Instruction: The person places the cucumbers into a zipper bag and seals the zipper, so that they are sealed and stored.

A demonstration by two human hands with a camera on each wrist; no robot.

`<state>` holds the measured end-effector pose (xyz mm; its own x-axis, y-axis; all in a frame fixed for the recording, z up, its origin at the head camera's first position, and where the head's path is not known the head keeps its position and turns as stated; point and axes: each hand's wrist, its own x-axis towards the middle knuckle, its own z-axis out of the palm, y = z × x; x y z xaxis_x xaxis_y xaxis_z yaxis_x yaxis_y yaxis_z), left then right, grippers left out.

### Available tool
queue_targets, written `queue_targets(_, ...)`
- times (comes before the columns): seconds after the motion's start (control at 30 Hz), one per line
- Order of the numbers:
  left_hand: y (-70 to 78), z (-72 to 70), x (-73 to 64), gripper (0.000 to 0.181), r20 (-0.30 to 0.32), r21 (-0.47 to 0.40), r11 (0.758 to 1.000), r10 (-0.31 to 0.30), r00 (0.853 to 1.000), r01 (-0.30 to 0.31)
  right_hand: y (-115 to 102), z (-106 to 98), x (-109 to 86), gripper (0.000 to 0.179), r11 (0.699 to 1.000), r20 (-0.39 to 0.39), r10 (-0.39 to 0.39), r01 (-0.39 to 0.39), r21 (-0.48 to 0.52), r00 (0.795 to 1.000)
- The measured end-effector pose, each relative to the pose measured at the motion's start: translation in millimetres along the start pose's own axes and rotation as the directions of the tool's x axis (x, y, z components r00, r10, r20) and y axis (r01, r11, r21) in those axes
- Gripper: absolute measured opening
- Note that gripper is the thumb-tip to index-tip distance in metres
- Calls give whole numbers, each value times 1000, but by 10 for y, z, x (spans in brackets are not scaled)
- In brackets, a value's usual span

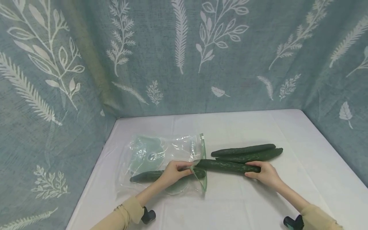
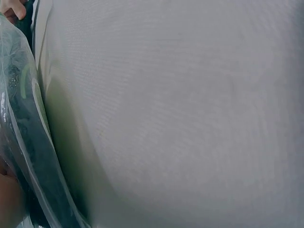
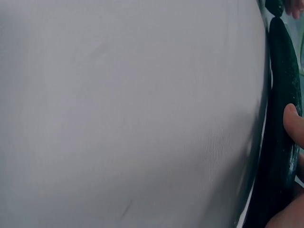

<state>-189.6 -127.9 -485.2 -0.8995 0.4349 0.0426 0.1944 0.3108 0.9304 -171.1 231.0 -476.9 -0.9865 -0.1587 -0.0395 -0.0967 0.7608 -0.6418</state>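
Note:
A clear zip bag with a green edge lies flat on the left, one cucumber inside it. At its mouth, my left hand pinches the bag's edge. Another cucumber is held by my right hand at its right end, while its left end reaches the bag's opening. The right wrist view shows the thumb lying along the dark cucumber. In the left wrist view the bag's film runs down the left side.
Just behind the held cucumber lie two more cucumbers, one farther back and one nearer. A white cloth covers the table. Blue leaf-patterned curtains close off the back and sides. Black devices sit at both wrists.

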Motion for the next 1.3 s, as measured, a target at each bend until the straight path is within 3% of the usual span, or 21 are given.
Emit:
queue_targets(0.27, -11, 4, -10, 32, 1, -7, 1000, -2, 1000, 2, -102, 118, 23, 43, 999, -41, 24, -23, 29, 999)
queue_targets(0.6, -7, 2, -30, 32, -1, -3, 1000, -16, 1000, 16, -288, 301, 52, 39, 995, -152, -99, 96, -22, 984)
queue_targets(0.83, -28, -4, -25, 31, 0, 5, 1000, -7, 1000, 7, -489, 480, 105, 40, 994, -177, -100, 107, 28, 979)
queue_targets(1.0, -19, -9, -28, 32, 2, 4, 1000, -6, 1000, 6, -625, 601, 140, 39, 991, -215, -126, 131, 9, 968)
queue_targets(1.3, 0, -10, -24, 33, 24, -2, 1000, 4, 1000, -4, -743, 722, 210, 36, 984, -224, -157, 171, 47, 962)
